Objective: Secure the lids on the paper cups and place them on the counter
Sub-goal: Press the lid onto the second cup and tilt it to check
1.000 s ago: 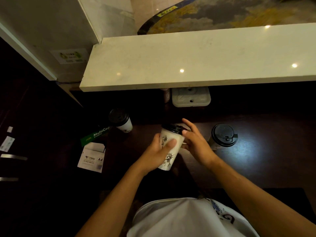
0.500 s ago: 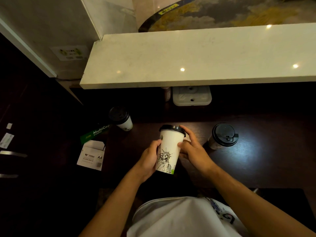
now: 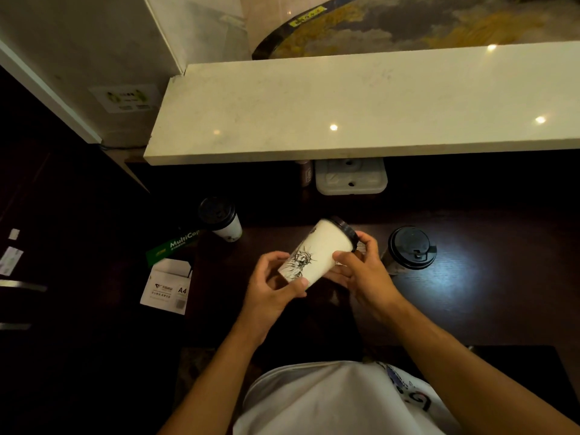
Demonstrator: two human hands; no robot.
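Note:
A white paper cup with a statue drawing (image 3: 317, 254) and a black lid (image 3: 346, 231) is tilted, top leaning up and to the right, above the dark desk. My left hand (image 3: 271, 285) grips its base from below. My right hand (image 3: 361, 268) holds its upper side, fingers by the lid's rim. Two other lidded cups stand on the desk: one at the left (image 3: 221, 218), one at the right (image 3: 409, 248). The pale stone counter (image 3: 345, 105) runs across above the desk.
A green and white A4 paper box (image 3: 171, 274) lies at the desk's left edge. A white plastic tray (image 3: 351, 180) and a small brown bottle (image 3: 305, 174) sit under the counter's overhang. A white pillar (image 3: 78, 58) rises at the left.
The cup was upright in both hands; now it is tipped, top to the right. My left hand slid down to its base and my right hand moved up beside the lid.

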